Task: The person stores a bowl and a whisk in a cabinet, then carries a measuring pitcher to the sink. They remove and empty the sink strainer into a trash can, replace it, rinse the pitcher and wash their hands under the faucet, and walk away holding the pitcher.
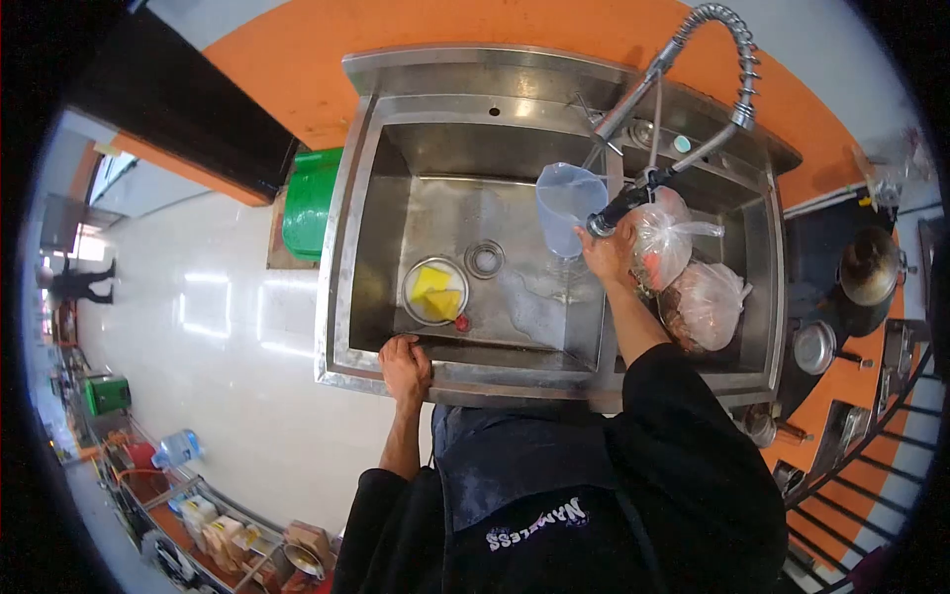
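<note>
My left hand (405,366) rests on the front rim of the steel sink (465,384), its fingers curled over the edge. My right hand (609,254) is closed at the black spray head of the faucet (618,210), beside a translucent plastic jug (571,203) in the left basin. Part of my right hand's grip is hidden. A round metal dish (423,314) with yellow sponges (441,305) lies left of the drain (484,259), and a small red object (462,323) touches its edge. Two filled plastic bags (663,238) sit in the right basin.
A green bin (310,205) stands left of the sink. Pans (814,347) and a dark wok (869,267) are at the right. A distant person (81,281) stands at the far left. Shelving with goods (223,535) is at the lower left.
</note>
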{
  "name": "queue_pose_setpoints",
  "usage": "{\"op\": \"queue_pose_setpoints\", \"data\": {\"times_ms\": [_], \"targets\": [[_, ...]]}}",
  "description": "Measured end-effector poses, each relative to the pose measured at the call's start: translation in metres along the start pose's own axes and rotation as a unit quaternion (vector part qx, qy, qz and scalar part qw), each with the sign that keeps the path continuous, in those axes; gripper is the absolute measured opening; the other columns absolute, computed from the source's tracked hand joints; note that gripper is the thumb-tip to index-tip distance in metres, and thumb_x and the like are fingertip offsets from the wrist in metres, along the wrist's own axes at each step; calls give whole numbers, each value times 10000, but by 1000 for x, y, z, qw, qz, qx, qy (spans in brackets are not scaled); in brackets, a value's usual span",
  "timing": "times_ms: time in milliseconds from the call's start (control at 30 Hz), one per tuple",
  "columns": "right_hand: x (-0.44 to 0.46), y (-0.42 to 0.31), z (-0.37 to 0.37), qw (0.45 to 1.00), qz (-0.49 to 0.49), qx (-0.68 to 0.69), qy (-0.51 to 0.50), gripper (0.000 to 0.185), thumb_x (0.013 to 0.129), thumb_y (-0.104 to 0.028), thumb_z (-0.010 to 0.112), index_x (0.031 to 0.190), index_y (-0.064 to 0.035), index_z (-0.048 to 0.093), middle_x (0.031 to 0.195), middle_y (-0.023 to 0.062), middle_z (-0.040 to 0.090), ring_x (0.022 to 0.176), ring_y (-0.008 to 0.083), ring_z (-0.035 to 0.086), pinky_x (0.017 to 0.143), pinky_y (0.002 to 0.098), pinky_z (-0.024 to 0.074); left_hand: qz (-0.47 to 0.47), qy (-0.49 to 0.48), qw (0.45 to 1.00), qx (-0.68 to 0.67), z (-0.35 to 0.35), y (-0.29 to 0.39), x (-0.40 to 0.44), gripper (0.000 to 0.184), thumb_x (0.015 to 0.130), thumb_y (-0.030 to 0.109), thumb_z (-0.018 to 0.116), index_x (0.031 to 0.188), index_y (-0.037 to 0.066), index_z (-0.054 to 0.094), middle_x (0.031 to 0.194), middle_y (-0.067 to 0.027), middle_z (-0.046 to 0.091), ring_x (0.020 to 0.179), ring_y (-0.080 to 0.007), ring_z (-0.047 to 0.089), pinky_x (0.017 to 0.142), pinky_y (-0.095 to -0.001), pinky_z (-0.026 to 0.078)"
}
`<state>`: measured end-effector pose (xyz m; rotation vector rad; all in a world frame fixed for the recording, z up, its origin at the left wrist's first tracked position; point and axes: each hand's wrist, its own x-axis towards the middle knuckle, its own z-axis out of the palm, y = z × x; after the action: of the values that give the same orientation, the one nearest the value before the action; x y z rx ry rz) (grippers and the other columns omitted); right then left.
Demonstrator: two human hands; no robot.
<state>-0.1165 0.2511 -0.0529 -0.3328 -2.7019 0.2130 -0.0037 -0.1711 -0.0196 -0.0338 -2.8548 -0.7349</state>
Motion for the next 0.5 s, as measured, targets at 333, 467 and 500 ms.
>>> {"op": "queue_pose_setpoints", "data": {"times_ms": [333,467,500], "targets": [[-19,-23,-25,1000,31,3,-2,564,816,-503,623,1150,-51,575,1216,168,484,1190,343,397,1043,537,251,18,-6,999,27,8,-9,-4,126,795,100,539,893,69,612,892,-105,622,930,-313,577,877,-441,401],[-26,-24,-26,999,41,31,13,556,818,-465,631,1168,-40,553,1229,169,481,1174,340,405,1011,532,286,28,-5,999,18,7,-9,-4,135,791,95,535,896,70,616,903,-111,628,926,-318,581,875,-444,402],[-27,-25,-26,998,47,43,16,545,815,-457,638,1151,-35,560,1227,172,481,1165,346,409,999,524,301,29,-3,999,17,6,-8,-4,136,791,96,535,897,70,616,906,-113,629,924,-319,581,874,-445,403]]}}
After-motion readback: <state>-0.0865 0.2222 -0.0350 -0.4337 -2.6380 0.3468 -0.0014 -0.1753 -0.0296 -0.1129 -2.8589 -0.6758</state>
